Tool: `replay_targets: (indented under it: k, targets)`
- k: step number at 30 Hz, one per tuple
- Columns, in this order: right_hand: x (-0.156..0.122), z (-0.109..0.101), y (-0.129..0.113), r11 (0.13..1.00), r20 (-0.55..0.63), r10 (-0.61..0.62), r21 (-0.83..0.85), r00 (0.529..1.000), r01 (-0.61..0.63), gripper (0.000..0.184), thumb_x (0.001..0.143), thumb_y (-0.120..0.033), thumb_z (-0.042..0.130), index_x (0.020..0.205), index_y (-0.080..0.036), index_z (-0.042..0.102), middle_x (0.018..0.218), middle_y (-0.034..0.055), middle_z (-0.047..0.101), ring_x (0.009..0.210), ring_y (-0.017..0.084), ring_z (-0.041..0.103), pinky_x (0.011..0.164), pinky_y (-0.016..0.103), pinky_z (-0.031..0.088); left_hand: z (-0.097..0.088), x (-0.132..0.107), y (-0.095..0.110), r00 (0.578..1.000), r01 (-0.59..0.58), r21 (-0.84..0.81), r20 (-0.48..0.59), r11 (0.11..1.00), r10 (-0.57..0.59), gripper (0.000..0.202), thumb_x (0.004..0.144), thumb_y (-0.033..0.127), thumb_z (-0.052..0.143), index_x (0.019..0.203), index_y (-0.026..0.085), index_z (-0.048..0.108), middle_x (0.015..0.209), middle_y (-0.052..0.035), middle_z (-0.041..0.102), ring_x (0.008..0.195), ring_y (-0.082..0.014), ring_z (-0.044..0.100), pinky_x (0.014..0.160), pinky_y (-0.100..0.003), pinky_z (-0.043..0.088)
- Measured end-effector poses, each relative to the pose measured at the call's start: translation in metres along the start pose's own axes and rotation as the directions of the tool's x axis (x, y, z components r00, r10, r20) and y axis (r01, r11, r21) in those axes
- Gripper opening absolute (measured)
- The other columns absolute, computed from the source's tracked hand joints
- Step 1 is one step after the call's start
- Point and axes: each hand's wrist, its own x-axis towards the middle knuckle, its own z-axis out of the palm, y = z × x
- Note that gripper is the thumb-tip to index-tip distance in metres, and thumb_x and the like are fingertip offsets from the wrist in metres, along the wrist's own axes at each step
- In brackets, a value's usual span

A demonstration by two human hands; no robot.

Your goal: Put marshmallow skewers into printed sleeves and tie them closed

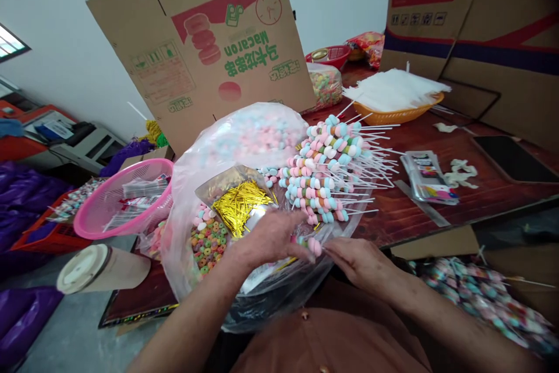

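Note:
Between my hands is a candy skewer (313, 247) with pink marshmallows and small candy pieces on it. My left hand (277, 236) is closed around the candy end, its fingers partly hiding the pieces. On the other side, my right hand (358, 259) pinches the skewer near its stick end. Under the hands spreads a large clear plastic bag (172, 245). In it lie coloured candy rings (207, 248), pink and blue marshmallows (262, 131) and a box of gold twist ties (240, 204). Just beyond my hands is a pile of finished-looking marshmallow skewers (321, 187), white sticks pointing right.
A cardboard box (209, 41) stands behind the bag. At left are a pink basket (81, 219) and a lidded cup (117, 268). On the right are an orange basket (393, 118) of white sleeves, packets (428, 175) and a phone (517, 157). More skewers (471, 297) lie lower right.

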Motion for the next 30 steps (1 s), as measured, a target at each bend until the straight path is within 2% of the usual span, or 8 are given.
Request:
replay_targets:
  k: [3,5,6,9,12,17,23,30]
  targets:
    - [-0.003,0.011,0.005,0.952,-0.080,0.178,0.267,0.981,-0.151,0.033,0.092,-0.029,0.034,0.074,-0.019,0.060,0.064,-0.0002,0.059,0.059,0.014,0.053,0.054,0.023,0.039,0.004,-0.019,-0.006,0.742,0.154,-0.271,-0.603,0.950,-0.292,0.040,0.075,0.041,0.064,0.110,0.022,0.055,0.095,-0.0053,0.064,0.093,-0.0209,0.058,0.086,-0.034,0.042]
    - [-0.002,0.019,0.003,0.919,-0.102,0.261,0.331,0.960,-0.214,0.033,0.091,-0.032,0.036,0.071,-0.018,0.059,0.061,-0.0008,0.057,0.057,0.013,0.051,0.053,0.023,0.038,0.014,-0.029,-0.010,0.422,0.097,-0.595,-0.701,0.798,-0.575,0.036,0.080,0.039,0.058,0.111,0.023,0.050,0.098,-0.0050,0.061,0.097,-0.0179,0.057,0.087,-0.033,0.043]
    - [0.000,0.023,0.000,0.913,-0.106,0.272,0.341,0.956,-0.222,0.033,0.091,-0.031,0.037,0.071,-0.017,0.059,0.061,-0.0007,0.057,0.057,0.013,0.052,0.053,0.023,0.039,0.020,-0.032,-0.011,0.370,0.038,-0.757,-0.595,0.652,-0.713,0.035,0.080,0.040,0.058,0.109,0.022,0.049,0.095,-0.0048,0.061,0.094,-0.0172,0.058,0.084,-0.033,0.045]
    - [0.004,0.032,-0.014,0.947,-0.108,0.200,0.277,0.974,-0.164,0.029,0.090,-0.026,0.037,0.075,-0.017,0.060,0.066,0.0013,0.060,0.061,0.014,0.054,0.057,0.023,0.040,0.030,-0.025,-0.010,0.528,-0.065,-0.995,-0.097,0.074,-0.844,0.030,0.077,0.041,0.061,0.094,0.019,0.051,0.084,-0.0048,0.062,0.078,-0.0171,0.063,0.072,-0.033,0.051]
    - [0.006,0.036,-0.028,0.989,-0.125,0.090,0.132,0.988,-0.073,0.027,0.089,-0.019,0.034,0.081,-0.017,0.060,0.071,0.0051,0.062,0.065,0.015,0.056,0.058,0.023,0.039,0.023,-0.011,-0.006,0.593,-0.183,-0.961,0.062,-0.209,-0.803,0.020,0.073,0.029,0.067,0.074,0.016,0.052,0.061,0.0012,0.059,0.054,-0.0116,0.059,0.064,-0.029,0.051]
    - [0.008,0.031,-0.042,0.887,-0.008,0.158,0.441,0.987,-0.138,0.033,0.090,-0.033,0.033,0.074,-0.016,0.056,0.062,0.0029,0.056,0.058,0.013,0.050,0.053,0.022,0.036,0.015,-0.007,-0.003,0.591,-0.348,-0.915,-0.043,-0.206,-0.805,0.020,0.067,0.026,0.072,0.068,0.015,0.055,0.041,0.0083,0.047,0.036,-0.0060,0.044,0.055,-0.024,0.049]
    - [0.016,0.036,-0.046,0.299,0.451,0.275,0.799,0.849,-0.521,0.040,0.081,-0.057,0.037,0.078,-0.018,0.049,0.037,-0.0096,0.034,0.031,0.007,0.020,0.035,0.020,0.016,0.033,-0.012,0.001,0.658,-0.374,-0.918,-0.163,-0.131,-0.735,0.033,0.063,0.040,0.075,0.081,0.017,0.061,0.044,0.0074,0.052,0.041,-0.0081,0.050,0.061,-0.028,0.051]
    - [0.012,0.038,-0.045,0.977,-0.092,0.067,0.208,0.993,-0.047,0.030,0.089,-0.023,0.030,0.071,-0.016,0.053,0.065,0.0047,0.058,0.058,0.013,0.051,0.053,0.024,0.030,0.043,-0.006,0.003,0.662,-0.347,-0.926,-0.128,-0.149,-0.739,0.032,0.065,0.044,0.072,0.073,0.017,0.057,0.042,0.0076,0.049,0.039,-0.0079,0.048,0.056,-0.025,0.049]
